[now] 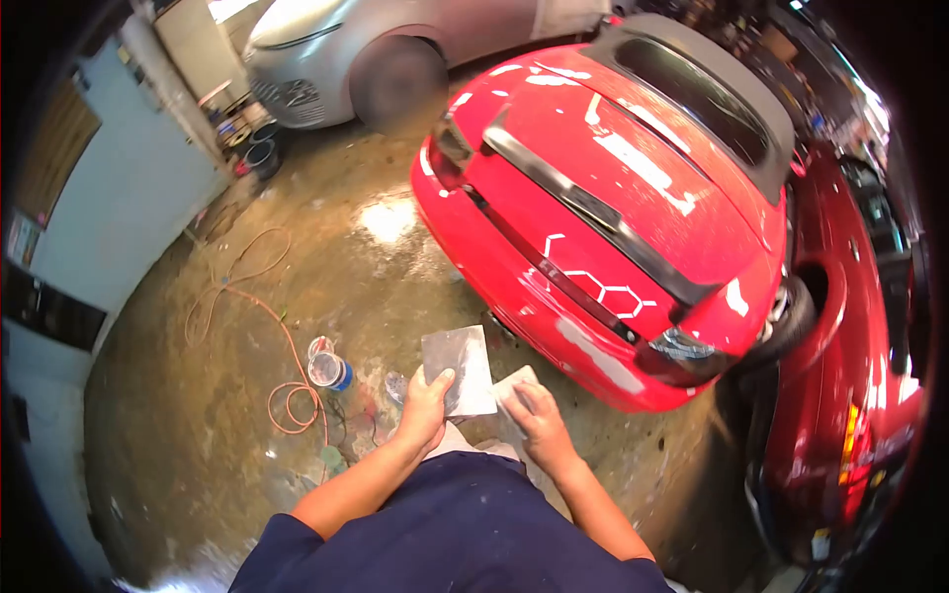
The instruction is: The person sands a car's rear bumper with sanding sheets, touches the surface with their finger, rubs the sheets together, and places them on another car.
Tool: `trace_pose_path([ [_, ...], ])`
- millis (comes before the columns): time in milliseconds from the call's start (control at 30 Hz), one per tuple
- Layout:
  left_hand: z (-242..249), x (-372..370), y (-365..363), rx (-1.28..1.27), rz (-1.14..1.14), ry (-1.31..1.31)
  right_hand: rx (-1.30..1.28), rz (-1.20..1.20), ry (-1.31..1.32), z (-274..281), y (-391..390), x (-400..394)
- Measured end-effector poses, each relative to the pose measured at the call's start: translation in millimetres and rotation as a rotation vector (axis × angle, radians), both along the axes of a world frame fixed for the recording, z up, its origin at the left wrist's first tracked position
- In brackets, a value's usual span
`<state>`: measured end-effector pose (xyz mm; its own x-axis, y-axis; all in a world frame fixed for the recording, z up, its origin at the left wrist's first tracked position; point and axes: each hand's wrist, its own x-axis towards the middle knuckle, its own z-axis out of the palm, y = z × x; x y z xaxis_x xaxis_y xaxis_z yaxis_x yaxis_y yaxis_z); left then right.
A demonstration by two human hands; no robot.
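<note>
Two hands at work in front of the torso: the left hand (427, 400) pinches a grey sheet (459, 368), thumb on top; the right hand (539, 420) is closed around a smaller pale piece (514, 383). Judged step — readying abrasive sheet beside the red car (603, 212); next calls for a firm, flat grip. One plastic cup (327, 368) stands on the wet floor (198, 435) — contents unclear.

I saw a red car (613, 198) parked on the wet concrete floor (376, 257), a silver car (395, 40) behind it. An orange hose (287, 376) coiled beside a plastic cup (328, 368); dark buckets (262, 148) stood near the wall.
</note>
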<state>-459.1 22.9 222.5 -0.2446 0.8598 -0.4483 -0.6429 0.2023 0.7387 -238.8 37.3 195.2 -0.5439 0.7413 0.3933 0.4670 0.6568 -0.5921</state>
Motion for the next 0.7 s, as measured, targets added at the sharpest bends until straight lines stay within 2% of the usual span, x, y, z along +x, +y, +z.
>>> trace_pose_path([
  [100, 12, -52, 7, 0.030, 0.071, 0.139, 0.007, 0.028, -0.186, 3, 51, -19],
  [200, 24, -107, 20, 0.053, -0.185, 0.389, 0.071, 0.027, -0.208, 63, 107, -88],
  [267, 20, -139, 37, 0.134, -0.150, 0.528, 0.137, 0.073, -0.258, 103, 134, -154],
  [367, 43, -199, 65, 0.163, -0.046, 0.730, 0.216, 0.254, -0.330, 95, 168, -231],
  [467, 43, -257, 82, 0.133, 0.069, 0.756, 0.193, 0.412, -0.254, 89, 174, -299],
  [600, 48, -316, 90, 0.025, 0.128, 0.896, 0.217, 0.613, -0.243, 89, 178, -363],
  [700, 40, -348, 95, 0.042, 0.269, 0.975, 0.217, 0.721, -0.243, 84, 184, -399],
])
